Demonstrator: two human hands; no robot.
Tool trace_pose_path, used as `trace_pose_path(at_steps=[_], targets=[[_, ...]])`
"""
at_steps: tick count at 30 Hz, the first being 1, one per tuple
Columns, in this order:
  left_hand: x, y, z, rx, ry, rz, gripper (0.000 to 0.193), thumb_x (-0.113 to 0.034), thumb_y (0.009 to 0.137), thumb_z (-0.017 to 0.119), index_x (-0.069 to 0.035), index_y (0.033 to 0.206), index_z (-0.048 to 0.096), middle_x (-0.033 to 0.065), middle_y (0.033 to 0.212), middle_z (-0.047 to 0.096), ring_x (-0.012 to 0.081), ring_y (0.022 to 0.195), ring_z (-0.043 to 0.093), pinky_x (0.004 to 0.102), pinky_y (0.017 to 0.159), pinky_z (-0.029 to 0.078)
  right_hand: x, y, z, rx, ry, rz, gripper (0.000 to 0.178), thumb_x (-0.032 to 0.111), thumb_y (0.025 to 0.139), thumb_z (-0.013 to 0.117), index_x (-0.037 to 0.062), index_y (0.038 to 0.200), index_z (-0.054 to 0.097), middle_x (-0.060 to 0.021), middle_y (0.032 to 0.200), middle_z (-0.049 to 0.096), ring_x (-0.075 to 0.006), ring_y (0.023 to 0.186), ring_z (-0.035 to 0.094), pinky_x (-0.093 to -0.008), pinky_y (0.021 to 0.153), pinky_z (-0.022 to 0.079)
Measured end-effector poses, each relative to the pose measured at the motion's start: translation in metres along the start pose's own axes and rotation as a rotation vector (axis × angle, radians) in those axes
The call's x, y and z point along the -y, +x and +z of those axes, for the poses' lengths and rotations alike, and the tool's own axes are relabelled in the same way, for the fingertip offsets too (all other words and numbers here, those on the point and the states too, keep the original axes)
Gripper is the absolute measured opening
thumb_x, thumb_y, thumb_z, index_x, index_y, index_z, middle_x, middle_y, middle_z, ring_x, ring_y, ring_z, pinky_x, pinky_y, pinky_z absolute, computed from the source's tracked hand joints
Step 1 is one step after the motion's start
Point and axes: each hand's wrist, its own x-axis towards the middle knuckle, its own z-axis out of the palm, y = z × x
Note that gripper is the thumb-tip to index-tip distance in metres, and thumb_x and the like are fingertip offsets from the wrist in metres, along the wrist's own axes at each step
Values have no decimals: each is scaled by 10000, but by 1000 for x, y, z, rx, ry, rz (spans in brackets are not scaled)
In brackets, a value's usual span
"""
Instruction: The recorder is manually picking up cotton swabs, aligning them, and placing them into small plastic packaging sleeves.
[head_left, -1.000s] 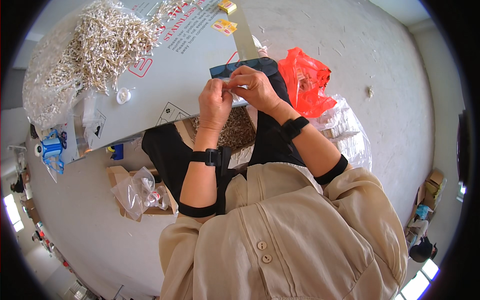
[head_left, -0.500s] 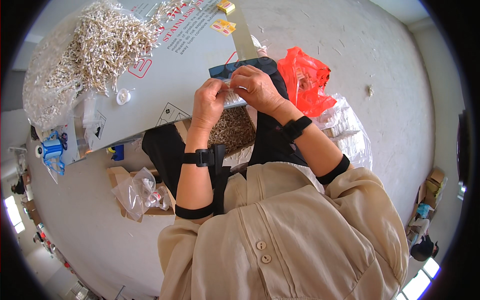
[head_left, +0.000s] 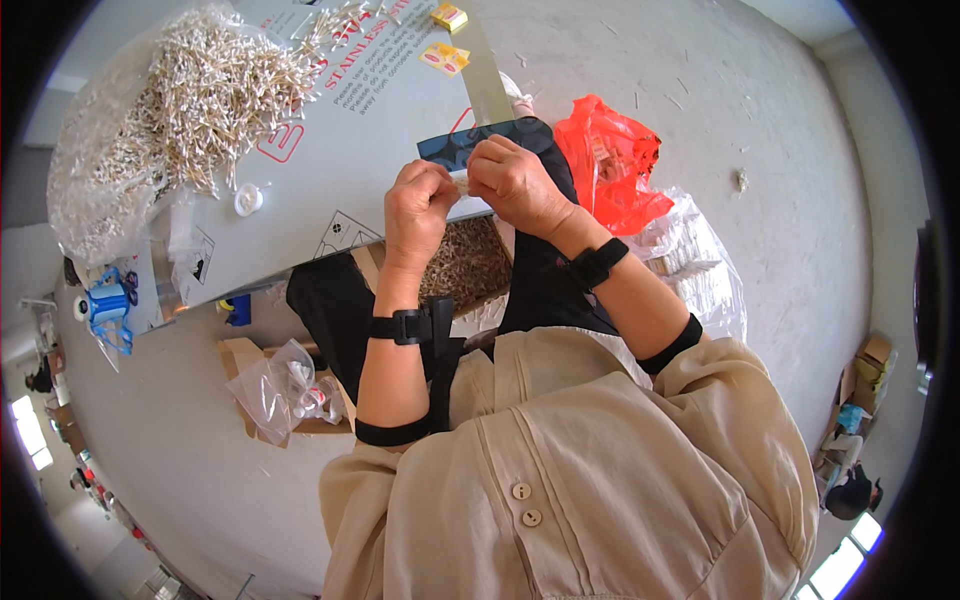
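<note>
Above the near edge of the table, my two hands are close together with their fingers pinched. My left hand [head_left: 418, 208] grips the left side of a small, pale packet of cotton swabs [head_left: 461, 183]. The packet's other side is in the pinched fingers of my right hand [head_left: 515, 180]. Fingers cover most of it, and only a narrow strip shows between them. Just beyond lies a dark blue patterned sheet [head_left: 445, 148]. Below the hands, an open box [head_left: 465, 262] full of thin brownish sticks sits between my legs.
A big clear bag spills a heap of cotton swabs [head_left: 215, 90] across the table [head_left: 330, 150] at left. A white round tub [head_left: 248, 199] and a blue tool [head_left: 105, 300] lie nearer. On the right are a red plastic bag [head_left: 600, 160] and a clear bag of white packs [head_left: 690, 260].
My hands have drawn slightly apart, and my left hand has turned its fingers inward. The white swabs seen under my fingers earlier are now mostly covered.
</note>
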Motion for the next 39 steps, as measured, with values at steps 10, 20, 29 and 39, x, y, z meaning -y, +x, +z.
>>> trace_pose_path(at_steps=[10, 20, 29, 39], targets=[[1, -5, -2, -44, 21, -6, 154, 103, 671, 699, 3, 709, 588, 74, 763, 619, 195, 709, 601, 291, 615, 478, -1, -4, 4, -6, -39, 5, 190, 33, 668, 705, 40, 739, 529, -99, 809, 547, -308, 838, 579, -392, 706, 499], [-6, -7, 0, -89, 166, 163, 205, 111, 635, 672, -2, 695, 512, 100, 749, 561, 311, 751, 555, 400, 639, 465, 1, -5, 4, 3, 15, 49, 243, 44, 682, 724, 50, 756, 493, -104, 771, 544, -340, 785, 589, -418, 662, 493], [-3, -7, -3, -78, 182, 173, 223, 105, 651, 683, -9, 699, 498, 104, 739, 546, 313, 733, 550, 404, 620, 462, -1, -2, 2, 43, 116, 99, 245, 51, 710, 718, 48, 820, 498, -115, 782, 559, -355, 797, 592, -436, 657, 481], [2, -10, -7, -57, 116, 24, 142, 73, 744, 690, -9, 825, 608, 89, 756, 579, 223, 658, 589, 324, 592, 476, -1, -6, 13, -40, 149, 110, 66, 89, 817, 631, 56, 804, 576, -107, 794, 548, -342, 809, 577, -412, 683, 475]])
